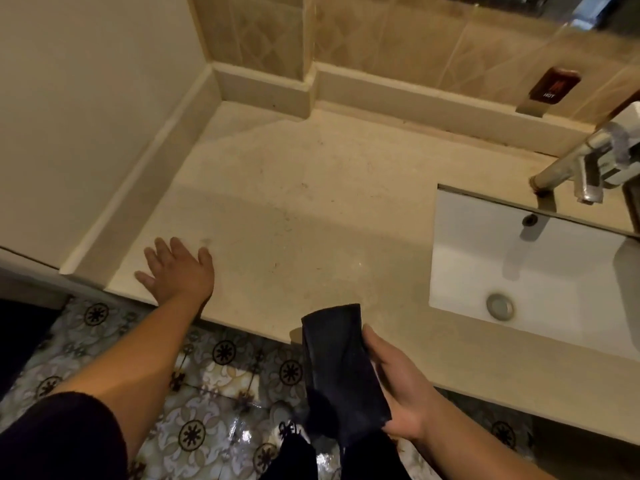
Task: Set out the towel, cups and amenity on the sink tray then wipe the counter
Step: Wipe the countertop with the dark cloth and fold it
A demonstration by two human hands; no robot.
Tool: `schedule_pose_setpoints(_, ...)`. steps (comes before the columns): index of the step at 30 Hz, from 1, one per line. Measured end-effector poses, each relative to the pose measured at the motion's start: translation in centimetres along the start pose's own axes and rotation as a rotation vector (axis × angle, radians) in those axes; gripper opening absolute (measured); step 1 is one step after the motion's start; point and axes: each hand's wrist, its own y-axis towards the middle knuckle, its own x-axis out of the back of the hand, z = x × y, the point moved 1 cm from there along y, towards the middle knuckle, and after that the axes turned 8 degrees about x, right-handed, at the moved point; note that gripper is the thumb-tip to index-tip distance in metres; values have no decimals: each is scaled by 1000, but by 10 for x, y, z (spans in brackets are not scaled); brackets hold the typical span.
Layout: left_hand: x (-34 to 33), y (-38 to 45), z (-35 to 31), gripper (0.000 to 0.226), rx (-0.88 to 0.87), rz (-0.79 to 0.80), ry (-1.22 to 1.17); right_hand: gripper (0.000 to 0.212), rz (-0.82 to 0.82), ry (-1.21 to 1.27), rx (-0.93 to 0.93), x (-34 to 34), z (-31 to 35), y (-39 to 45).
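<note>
My right hand (398, 386) grips a dark folded cloth (341, 362) at the front edge of the beige stone counter (294, 209), its top end just over the counter. My left hand (176, 268) lies flat on the counter near its front left corner, fingers spread and holding nothing. No tray, towel, cups or amenity show on the counter here.
A white sunken basin (554, 271) with a drain sits at the right, under a chrome tap (585, 164). A small dark "HOT" sign (554, 86) is on the tiled back wall. A raised ledge runs along the left and back. Wet patterned floor tiles (214, 386) lie below.
</note>
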Motion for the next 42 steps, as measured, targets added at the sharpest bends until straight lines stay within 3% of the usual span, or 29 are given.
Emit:
schedule_pose_setpoints(3, 20, -9, -2, 67, -18, 95, 12, 50, 59, -207, 67, -12, 28, -1)
schedule_pose_setpoints(5, 39, -28, -15, 60, -126, 114, -38, 39, 155, -389, 126, -22, 48, -2)
schedule_pose_setpoints(10, 110, -110, -76, 40, -500, 442, -591, 34, 114, -1010, 239, -53, 104, -9)
schedule_pose_setpoints(13, 150, -153, -103, 42, -799, 536, -541, 15, 161, -1573, 368, -74, 129, -16)
schedule_pose_setpoints(15, 167, -173, -111, 56, -927, 556, -446, 20, 177, -1823, 494, -84, 140, -20)
schedule_pose_setpoints(17, 173, -185, -115, 67, -1006, 468, -278, 31, 106, -1976, 579, -89, 148, -25)
schedule_pose_setpoints(19, 170, -193, -120, 63, -1082, 330, -68, 40, 69, -2083, 589, -90, 152, -30)
schedule_pose_setpoints(21, 167, -198, -127, 44, -1150, 220, 60, 41, 89, -2167, 590, -89, 152, -32)
schedule_pose_setpoints(24, 167, -193, -133, 19, -1196, 223, 61, 38, 85, -2333, 554, -80, 156, -37)
schedule_pose_setpoints(28, 155, -174, -135, 12, -1227, 206, 101, 19, 49, -2401, 489, -64, 172, -35)
schedule_pose_setpoints(31, 137, -153, -150, 10, -1271, 98, 98, 16, -59, -2436, 639, -59, 193, -12)
schedule_pose_setpoints(34, 113, -133, -173, 11, -1266, -73, 78, 16, -231, -2589, 982, -44, 204, 15)
schedule_pose_setpoints(36, 86, -125, -183, 14, -1230, -135, 107, 21, -339, -2640, 1065, -25, 196, 29)
schedule_pose_setpoints(39, 37, -130, -173, 14, -1196, -72, 229, 23, -296, -2649, 962, 24, 157, 44)
schedule_pose_setpoints(42, 0, -136, -141, 20, -1259, -7, 238, 24, -276, -2506, 813, 63, 119, 45)
